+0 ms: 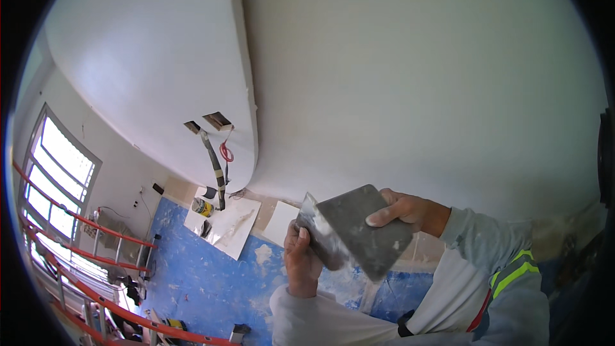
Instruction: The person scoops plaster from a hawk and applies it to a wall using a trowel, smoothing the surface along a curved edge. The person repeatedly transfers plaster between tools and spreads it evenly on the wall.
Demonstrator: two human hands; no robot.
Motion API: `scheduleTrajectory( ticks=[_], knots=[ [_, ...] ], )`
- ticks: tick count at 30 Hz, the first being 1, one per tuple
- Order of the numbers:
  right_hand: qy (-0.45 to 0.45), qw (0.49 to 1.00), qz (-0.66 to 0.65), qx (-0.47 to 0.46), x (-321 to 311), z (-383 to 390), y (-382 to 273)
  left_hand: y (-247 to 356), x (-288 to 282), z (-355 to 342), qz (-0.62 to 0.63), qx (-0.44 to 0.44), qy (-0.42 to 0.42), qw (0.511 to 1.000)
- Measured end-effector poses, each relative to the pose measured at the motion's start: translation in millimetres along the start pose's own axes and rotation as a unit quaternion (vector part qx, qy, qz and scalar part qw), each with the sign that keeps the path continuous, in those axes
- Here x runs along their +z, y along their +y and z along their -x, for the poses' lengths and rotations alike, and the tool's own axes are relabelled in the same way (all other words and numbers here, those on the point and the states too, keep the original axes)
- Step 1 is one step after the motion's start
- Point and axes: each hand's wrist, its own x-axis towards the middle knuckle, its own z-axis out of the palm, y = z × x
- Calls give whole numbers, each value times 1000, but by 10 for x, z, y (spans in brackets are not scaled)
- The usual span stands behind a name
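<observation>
My right hand [405, 210] is closed on a grey, flat rectangular plastering blade [366, 227], thumb across its face. A second flat grey plastering blade [321, 236], smeared with white compound, is gripped by my left hand [302, 260], whose fingers curl round its left edge. The two blades meet or overlap along a slanting line in front of me, and I cannot tell whether they touch along its whole length. Any handles are hidden.
A pale wall [416, 70] rises ahead. Dark conduit [214, 166] and red wire [226, 151] hang from square wall openings. Below are a blue floor covering [211, 282], a white sheet [234, 221] with a yellow-labelled can [202, 207], and orange ladders [106, 227] by the window.
</observation>
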Motion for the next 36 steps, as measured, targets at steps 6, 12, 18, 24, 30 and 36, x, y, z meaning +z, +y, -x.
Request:
scheduleTrajectory(
  ticks=[6,12,18,24,30,36],
  knots=[
    [254,885,383,75,-308,-183,88,12,-274,98,58,1,-160,985],
    [161,787,586,104,-266,-372,-136,175,-410,-80,-36,89,-11,995],
    [113,965,238,-1,-474,-626,361,354,-631,-248,-73,147,87,983],
    [160,982,0,102,-375,-745,443,437,-843,-266,-60,169,109,978],
    [244,965,-39,81,-139,-797,-72,339,-1094,-325,-45,150,172,973],
    [158,987,43,1,597,-856,-1313,342,-980,-291,-23,124,152,980]
  ],
)
